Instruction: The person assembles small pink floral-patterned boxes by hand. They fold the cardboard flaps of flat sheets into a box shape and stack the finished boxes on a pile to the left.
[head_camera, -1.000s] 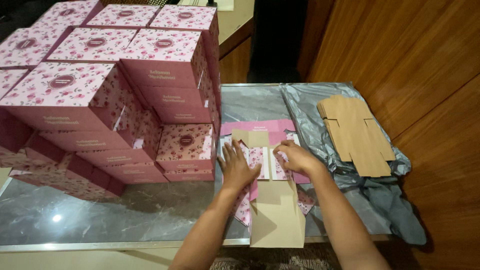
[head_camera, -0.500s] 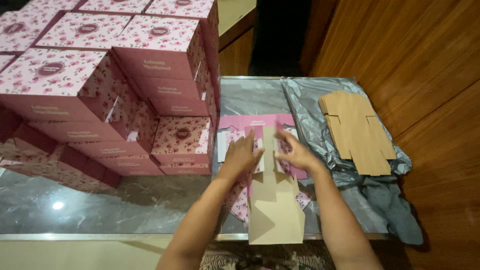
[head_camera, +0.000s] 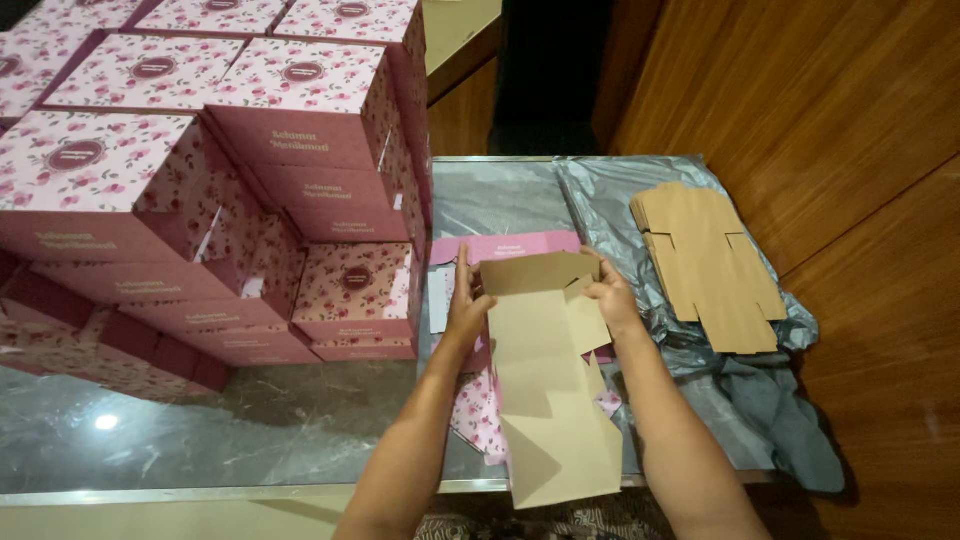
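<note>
Flat box blank (head_camera: 545, 370) lies lengthwise toward the surface's (head_camera: 250, 420) near edge; left hand (head_camera: 466, 305) and right hand (head_camera: 610, 295) pinch its raised far flap.

Flat box blank (head_camera: 545, 370), brown side up, far flap raised.

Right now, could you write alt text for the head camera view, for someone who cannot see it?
Two bare hands, the left hand and the right hand, lift a flat cardboard box blank, brown side up, above a marble-patterned table. Stacked pink floral boxes fill the left; a pile of brown flat blanks lies on grey plastic wrap at right.
</note>
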